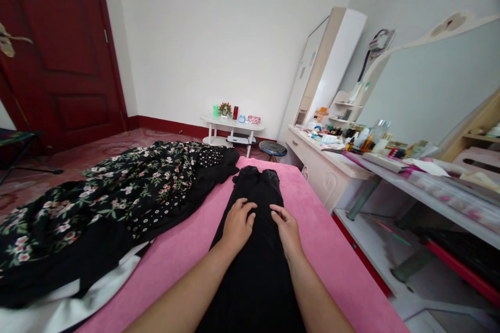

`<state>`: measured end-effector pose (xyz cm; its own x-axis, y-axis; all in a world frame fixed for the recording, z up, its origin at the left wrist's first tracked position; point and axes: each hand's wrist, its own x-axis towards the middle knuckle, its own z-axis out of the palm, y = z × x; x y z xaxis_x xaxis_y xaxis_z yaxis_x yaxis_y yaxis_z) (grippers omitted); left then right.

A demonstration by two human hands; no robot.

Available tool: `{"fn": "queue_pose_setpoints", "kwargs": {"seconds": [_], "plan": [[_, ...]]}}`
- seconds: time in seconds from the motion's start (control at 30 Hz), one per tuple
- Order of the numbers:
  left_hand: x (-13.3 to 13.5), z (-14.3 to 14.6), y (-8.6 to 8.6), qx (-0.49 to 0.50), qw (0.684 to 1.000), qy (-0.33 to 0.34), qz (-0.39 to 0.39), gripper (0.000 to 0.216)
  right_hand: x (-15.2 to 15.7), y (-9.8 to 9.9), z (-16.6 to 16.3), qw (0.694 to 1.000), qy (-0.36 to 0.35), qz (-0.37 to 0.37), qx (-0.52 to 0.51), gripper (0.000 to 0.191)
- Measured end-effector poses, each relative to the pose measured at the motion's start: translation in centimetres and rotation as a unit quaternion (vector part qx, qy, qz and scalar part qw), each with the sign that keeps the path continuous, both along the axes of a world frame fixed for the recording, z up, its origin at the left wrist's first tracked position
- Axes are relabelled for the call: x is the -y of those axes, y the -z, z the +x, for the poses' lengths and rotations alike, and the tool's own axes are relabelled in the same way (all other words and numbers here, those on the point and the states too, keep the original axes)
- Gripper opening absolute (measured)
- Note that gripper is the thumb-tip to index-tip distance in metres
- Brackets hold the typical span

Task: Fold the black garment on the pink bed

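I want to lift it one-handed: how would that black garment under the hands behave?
The black garment likely droops limply: it lies flat and wrinkled on the pink bed. Probably light, being thin. Both hands press it flat.

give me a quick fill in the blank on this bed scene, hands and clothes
1. Both hands, left hand and right hand, rest palm-down on a plain ____ garment.
2. That garment lies on a ____ bed cover.
3. The floral dress lies to the ____ of the hands.
4. The door is dark ____.

Missing words: black; pink; left; red
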<state>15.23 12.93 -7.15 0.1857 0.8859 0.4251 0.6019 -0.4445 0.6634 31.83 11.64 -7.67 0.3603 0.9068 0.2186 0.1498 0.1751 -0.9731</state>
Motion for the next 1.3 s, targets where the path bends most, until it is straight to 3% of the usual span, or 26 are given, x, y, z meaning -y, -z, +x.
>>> {"fn": "queue_pose_setpoints", "kwargs": {"seconds": [0.2,0.43,0.53,0.63,0.73,0.9,1.07,1.3], "plan": [[-0.4,-0.6,-0.3,0.118,0.993,0.007,-0.006,0.028,-6.4,-2.6,1.6,0.989,-0.035,-0.142,0.004,0.035],[-1.5,-0.7,0.0,0.19,0.98,0.021,-0.055,0.033,-13.2,-2.9,2.1,0.993,-0.001,-0.11,0.037,0.022],[-1.7,-0.6,0.0,0.233,0.972,0.02,-0.026,0.032,-14.3,-2.6,2.7,0.994,0.057,-0.049,0.077,0.035],[-1.5,-0.5,-0.2,0.195,0.981,0.008,-0.016,0.032,-14.6,-2.1,2.8,0.984,0.08,-0.018,0.159,0.031],[-1.1,-0.5,-0.3,0.13,0.991,-0.005,-0.041,0.031,-14.5,-2.0,2.1,0.961,0.089,-0.018,0.261,0.023],[-0.9,-0.4,-0.4,0.1,0.993,-0.006,-0.055,0.03,-15.5,-2.9,-0.1,0.916,0.099,-0.015,0.389,0.029],[-0.9,-0.4,-0.4,0.1,0.993,-0.01,-0.059,0.029,-17.2,-3.3,-1.9,0.879,0.104,-0.042,0.464,0.034],[-0.8,-0.5,-0.3,0.104,0.993,-0.005,-0.06,0.03,-19.3,-2.7,-2.0,0.846,0.089,-0.058,0.522,0.03]]}}
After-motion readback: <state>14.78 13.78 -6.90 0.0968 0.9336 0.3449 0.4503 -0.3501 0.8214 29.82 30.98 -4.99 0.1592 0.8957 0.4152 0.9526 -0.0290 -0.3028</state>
